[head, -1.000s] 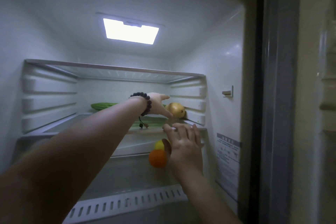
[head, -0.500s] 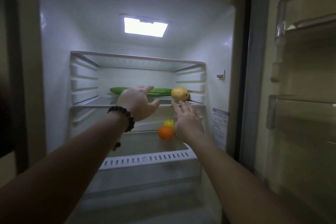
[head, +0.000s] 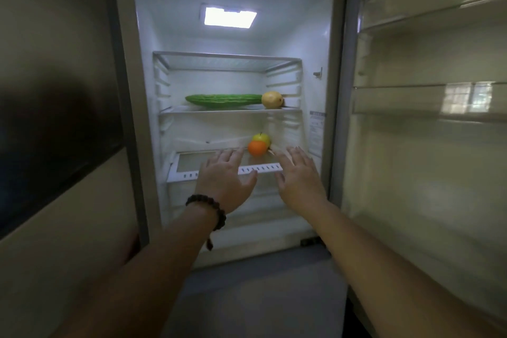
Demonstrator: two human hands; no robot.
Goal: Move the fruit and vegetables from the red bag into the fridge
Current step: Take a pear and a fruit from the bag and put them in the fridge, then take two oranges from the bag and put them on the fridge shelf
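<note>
Fridge (head: pixel 326 35), door standing open at the right, interior lamp lighting the compartment; red bag not showing in this view, so whether anything is waiting in it cannot be told. Middle shelf (head: pixel 175 112) is carrying a long green gourd (head: pixel 223 100) lying flat along its back edge, its right end just beside a yellow pear-like fruit (head: pixel 271 99) sitting near the shelf's right edge. Lower shelf (head: pixel 189 163), with a white slotted front edge, is carrying an orange (head: pixel 257 147) and, touching it from behind, a yellow-green apple (head: pixel 262 137), both toward the right side. Left hand (head: pixel 225 181), beaded bracelet (head: pixel 207 207) at the wrist, is hovering palm down over the lower shelf's front edge, fingers (head: pixel 229 155) spread wide and holding nothing. Right hand (head: pixel 297 177) is hovering likewise near the front right corner, fingers (head: pixel 296 153) loosely spread, holding nothing. Step in hand, by judgement: coming away empty from the shelves to fetch more from the bag. Doing it well is calling for lifting the hands clear of the front edge without brushing the orange, which looks apt to roll, and for leaving the door open for the next item.
</note>
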